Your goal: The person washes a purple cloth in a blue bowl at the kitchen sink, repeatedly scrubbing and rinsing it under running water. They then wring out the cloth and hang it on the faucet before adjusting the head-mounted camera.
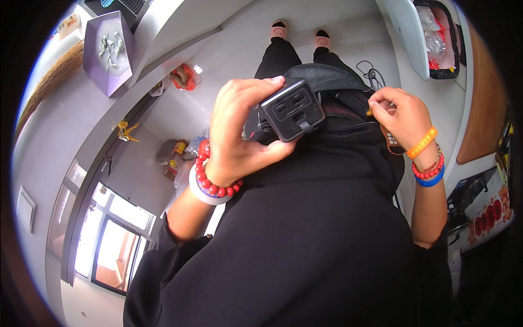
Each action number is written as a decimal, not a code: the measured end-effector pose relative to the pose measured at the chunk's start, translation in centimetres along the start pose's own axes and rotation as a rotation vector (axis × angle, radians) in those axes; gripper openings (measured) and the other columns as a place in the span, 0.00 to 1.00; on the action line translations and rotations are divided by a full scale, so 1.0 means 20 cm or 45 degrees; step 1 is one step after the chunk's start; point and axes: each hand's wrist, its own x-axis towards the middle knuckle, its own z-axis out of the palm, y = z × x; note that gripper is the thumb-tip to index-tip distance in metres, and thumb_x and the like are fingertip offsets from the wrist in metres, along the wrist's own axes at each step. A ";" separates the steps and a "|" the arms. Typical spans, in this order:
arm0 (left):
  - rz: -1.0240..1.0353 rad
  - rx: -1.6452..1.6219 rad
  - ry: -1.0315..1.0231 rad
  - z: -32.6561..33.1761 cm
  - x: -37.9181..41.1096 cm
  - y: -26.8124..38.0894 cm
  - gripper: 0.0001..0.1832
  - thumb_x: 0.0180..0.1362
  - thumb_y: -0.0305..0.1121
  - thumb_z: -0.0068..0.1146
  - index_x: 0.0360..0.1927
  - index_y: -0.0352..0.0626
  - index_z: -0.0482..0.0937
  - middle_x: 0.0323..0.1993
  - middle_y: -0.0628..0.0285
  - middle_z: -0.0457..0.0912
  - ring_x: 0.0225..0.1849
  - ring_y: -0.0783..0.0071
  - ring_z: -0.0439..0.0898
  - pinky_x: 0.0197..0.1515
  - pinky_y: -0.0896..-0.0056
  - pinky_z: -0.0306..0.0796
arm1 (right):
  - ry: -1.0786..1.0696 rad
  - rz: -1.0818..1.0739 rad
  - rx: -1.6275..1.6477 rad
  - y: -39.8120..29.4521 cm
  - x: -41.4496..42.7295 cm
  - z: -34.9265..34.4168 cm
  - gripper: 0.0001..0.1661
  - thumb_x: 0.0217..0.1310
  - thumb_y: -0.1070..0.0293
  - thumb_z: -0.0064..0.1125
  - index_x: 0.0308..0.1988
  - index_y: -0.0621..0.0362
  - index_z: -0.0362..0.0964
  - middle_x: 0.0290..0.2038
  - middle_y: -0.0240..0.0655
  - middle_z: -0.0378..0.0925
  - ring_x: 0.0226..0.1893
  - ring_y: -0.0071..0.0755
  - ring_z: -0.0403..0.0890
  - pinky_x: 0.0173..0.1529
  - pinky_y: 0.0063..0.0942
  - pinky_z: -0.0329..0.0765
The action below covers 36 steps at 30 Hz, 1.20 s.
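Observation:
My left hand point(241, 126) grips a black power bank point(291, 108) by its sides, fingers over the top edge and thumb below. The end with the ports faces up at me, and a braided cable point(305, 126) is plugged into one of them. Behind it, a black mesh waist bag point(327, 77) lies at my waist. To the right of the bag, the thumb and forefinger of my right hand point(398, 114) pinch a small yellow-brown piece point(369, 111), too small to make out. A brown tag with a pale grid point(392, 141) hangs beneath that hand.
A dark cord point(371, 73) loops beyond my right hand. An open bin point(444, 72) holding plastic bags stands at upper right, near a wooden board point(484, 102). At left are a lilac planter point(92, 69), a yellow caulking gun point(126, 131) and a red bag point(184, 77) on the floor.

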 end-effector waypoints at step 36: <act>0.110 -0.074 -0.038 -0.10 -0.02 0.01 0.31 0.30 0.24 0.68 0.45 0.34 0.75 0.42 0.53 0.80 0.39 0.58 0.79 0.44 0.63 0.71 | 0.185 -0.171 -0.530 -0.16 -0.18 0.08 0.31 0.37 0.62 0.74 0.41 0.56 0.66 0.35 0.37 0.76 0.31 0.45 0.80 0.33 0.35 0.76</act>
